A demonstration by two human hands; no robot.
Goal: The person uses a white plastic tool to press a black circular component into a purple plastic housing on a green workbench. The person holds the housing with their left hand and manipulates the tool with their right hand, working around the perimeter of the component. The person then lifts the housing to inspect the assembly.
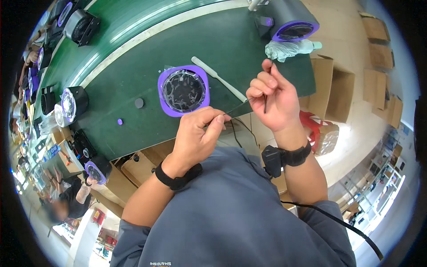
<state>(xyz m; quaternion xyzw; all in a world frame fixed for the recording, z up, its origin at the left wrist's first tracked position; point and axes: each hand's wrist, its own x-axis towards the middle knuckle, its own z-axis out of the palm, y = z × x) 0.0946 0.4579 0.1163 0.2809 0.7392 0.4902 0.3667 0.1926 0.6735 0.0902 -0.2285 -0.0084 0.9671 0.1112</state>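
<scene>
My left hand (198, 133) is closed in a pinch on one end of a thin dark strand (238, 107), near the front edge of the green table. The strand runs up to my right hand (276, 100), whose fingers are curled around it, palm toward me; a dark end hangs across that palm. What kind of strand it is I cannot make out. Just beyond my left hand lies a purple square-rimmed housing (162, 95) with a dark round face under clear film. A pale flat plastic tool (218, 76) lies slanted between the housing and my right hand.
A grey round cap (139, 103) and a small purple cap (120, 121) lie left on the table (133, 75). A black-and-purple device (293, 20) and a bottle in clear plastic (291, 50) stand far right. Open cardboard boxes (340, 95) are beside the table; a co-worker (69, 200) is at left.
</scene>
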